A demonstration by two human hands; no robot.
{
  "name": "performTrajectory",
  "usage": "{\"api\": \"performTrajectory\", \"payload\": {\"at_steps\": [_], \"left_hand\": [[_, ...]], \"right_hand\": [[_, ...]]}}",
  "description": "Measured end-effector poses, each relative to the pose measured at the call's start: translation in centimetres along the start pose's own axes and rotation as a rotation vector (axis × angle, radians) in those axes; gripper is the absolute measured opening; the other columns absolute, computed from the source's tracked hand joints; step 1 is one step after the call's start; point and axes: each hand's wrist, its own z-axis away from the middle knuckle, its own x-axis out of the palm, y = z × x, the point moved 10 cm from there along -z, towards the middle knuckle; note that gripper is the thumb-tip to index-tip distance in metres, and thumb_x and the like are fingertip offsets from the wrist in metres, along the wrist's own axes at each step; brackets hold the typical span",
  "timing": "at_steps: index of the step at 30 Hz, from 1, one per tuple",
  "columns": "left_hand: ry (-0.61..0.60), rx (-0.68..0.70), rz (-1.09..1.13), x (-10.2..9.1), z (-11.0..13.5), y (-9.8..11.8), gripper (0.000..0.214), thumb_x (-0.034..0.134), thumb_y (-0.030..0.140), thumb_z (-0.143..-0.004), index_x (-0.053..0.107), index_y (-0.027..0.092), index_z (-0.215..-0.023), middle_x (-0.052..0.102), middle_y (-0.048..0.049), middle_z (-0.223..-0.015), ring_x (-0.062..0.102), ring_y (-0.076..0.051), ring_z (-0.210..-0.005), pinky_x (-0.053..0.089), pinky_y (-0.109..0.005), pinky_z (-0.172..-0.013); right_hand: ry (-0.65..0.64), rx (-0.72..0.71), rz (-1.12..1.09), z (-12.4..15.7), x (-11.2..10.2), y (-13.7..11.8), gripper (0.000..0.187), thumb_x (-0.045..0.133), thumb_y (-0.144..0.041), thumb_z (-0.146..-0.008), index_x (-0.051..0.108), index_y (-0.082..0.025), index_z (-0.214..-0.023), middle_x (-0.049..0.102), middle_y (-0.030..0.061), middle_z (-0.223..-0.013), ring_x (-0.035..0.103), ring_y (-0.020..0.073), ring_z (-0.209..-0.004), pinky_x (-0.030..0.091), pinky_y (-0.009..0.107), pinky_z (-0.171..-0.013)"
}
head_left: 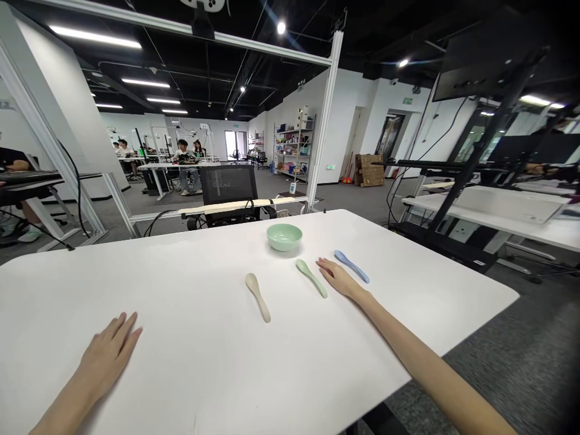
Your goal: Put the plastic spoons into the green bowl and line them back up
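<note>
My left hand [111,350] lies flat on the left part of the white table, fingers stretched out and holding nothing. On the right, my right hand [338,277] rests between the green spoon [312,278] and the blue spoon [352,266], its fingers extended and nothing in them. A beige spoon [258,297] lies left of the green one, bowl end pointing away from me. Beyond the spoons stands a light green bowl [284,238], upright, with no contents visible in it.
The white table [190,356] has rounded corners. Behind it are a metal frame [322,121] and a black office chair [229,187]. Farther off, several people sit at desks. A black stand [471,157] and another white table [507,217] are to the right.
</note>
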Motion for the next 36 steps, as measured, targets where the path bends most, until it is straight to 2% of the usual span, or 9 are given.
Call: {"api": "performTrajectory", "payload": {"at_steps": [3, 8, 16, 20, 24, 27, 31, 33, 36], "left_hand": [[0.022, 0.001, 0.005, -0.1, 0.1, 0.4, 0.094, 0.014, 0.087, -0.087, 0.037, 0.037, -0.164, 0.049, 0.0062, -0.171, 0.031, -0.037, -0.166, 0.026, -0.061, -0.134], [0.027, -0.011, 0.017, -0.5, 0.5, 0.8, 0.090, 0.016, 0.090, -0.086, 0.035, 0.046, -0.163, 0.050, 0.0130, -0.169, 0.033, -0.035, -0.165, 0.027, -0.060, -0.134], [0.053, 0.003, -0.008, -0.4, 0.4, 0.6, 0.089, 0.012, 0.086, -0.089, 0.040, 0.042, -0.160, 0.055, 0.0088, -0.167, 0.036, -0.034, -0.164, 0.027, -0.059, -0.134], [0.046, -0.007, -0.068, 0.0, 0.1, 0.2, 0.084, 0.015, 0.068, -0.094, 0.047, 0.023, -0.157, 0.050, -0.0062, -0.171, 0.036, -0.034, -0.164, 0.028, -0.058, -0.133], [0.039, -0.011, -0.106, 0.4, -0.3, -0.2, 0.082, 0.019, 0.053, -0.095, 0.054, 0.007, -0.153, 0.049, -0.0192, -0.169, 0.040, -0.036, -0.162, 0.030, -0.056, -0.132], [0.078, 0.008, -0.111, 0.1, -0.4, -0.3, 0.077, 0.025, 0.053, -0.096, 0.058, 0.013, -0.152, 0.055, -0.0154, -0.166, 0.045, -0.034, -0.159, 0.036, -0.056, -0.130], [0.080, 0.025, -0.100, -0.1, -0.5, -0.1, 0.081, 0.024, 0.056, -0.096, 0.060, 0.010, -0.152, 0.056, -0.0198, -0.165, 0.046, -0.037, -0.158, 0.038, -0.058, -0.129], [0.064, 0.025, -0.103, -0.1, -0.4, 0.1, 0.085, 0.022, 0.058, -0.095, 0.059, 0.008, -0.153, 0.054, -0.0219, -0.166, 0.045, -0.038, -0.158, 0.037, -0.058, -0.129], [0.059, 0.027, -0.125, 0.0, -0.5, 0.2, 0.087, 0.019, 0.057, -0.095, 0.058, 0.005, -0.153, 0.052, -0.0226, -0.167, 0.045, -0.039, -0.158, 0.036, -0.058, -0.130]], "right_hand": [[-0.007, 0.003, 0.001, 0.1, 0.0, 0.2, 0.043, 0.052, -0.038, -0.105, 0.078, -0.017, -0.132, 0.069, 0.0175, -0.148, 0.058, 0.0352, -0.148, 0.043, 0.057, -0.127], [-0.018, 0.002, -0.003, 0.0, 0.1, 0.1, 0.043, 0.051, -0.035, -0.105, 0.078, -0.016, -0.133, 0.068, 0.0178, -0.150, 0.057, 0.0349, -0.148, 0.042, 0.057, -0.127], [-0.027, 0.009, -0.008, 0.1, 0.1, 0.0, 0.044, 0.048, -0.034, -0.105, 0.077, -0.016, -0.133, 0.069, 0.0177, -0.149, 0.057, 0.0344, -0.148, 0.043, 0.055, -0.126], [0.057, 0.008, 0.017, 0.0, -1.4, -0.9, 0.043, 0.051, -0.034, -0.102, 0.075, -0.017, -0.133, 0.070, 0.0183, -0.147, 0.057, 0.0365, -0.146, 0.043, 0.059, -0.125], [0.174, -0.026, 0.016, -0.3, -2.3, -6.7, 0.041, 0.045, -0.033, -0.105, 0.072, -0.019, -0.132, 0.074, 0.0173, -0.134, 0.066, 0.0335, -0.130, 0.048, 0.055, -0.116], [0.005, -0.034, -0.062, -0.5, 1.5, -13.7, 0.040, 0.048, -0.034, -0.107, 0.067, -0.016, -0.137, 0.077, 0.0148, -0.110, 0.072, 0.0288, -0.104, 0.056, 0.044, -0.098], [-0.195, -0.080, -0.046, 0.4, 7.7, -22.3, 0.047, 0.062, -0.038, -0.103, 0.061, -0.013, -0.143, 0.075, 0.0128, -0.105, 0.070, 0.0276, -0.097, 0.053, 0.039, -0.090], [-0.253, -0.118, 0.015, 1.0, 10.0, -24.5, 0.046, 0.064, -0.031, -0.101, 0.059, -0.012, -0.142, 0.074, 0.0145, -0.107, 0.069, 0.0288, -0.098, 0.052, 0.039, -0.089], [-0.260, -0.148, 0.038, 0.9, 11.1, -24.7, 0.043, 0.055, -0.013, -0.098, 0.059, -0.010, -0.140, 0.074, 0.0164, -0.112, 0.068, 0.0285, -0.101, 0.051, 0.038, -0.090]]}}
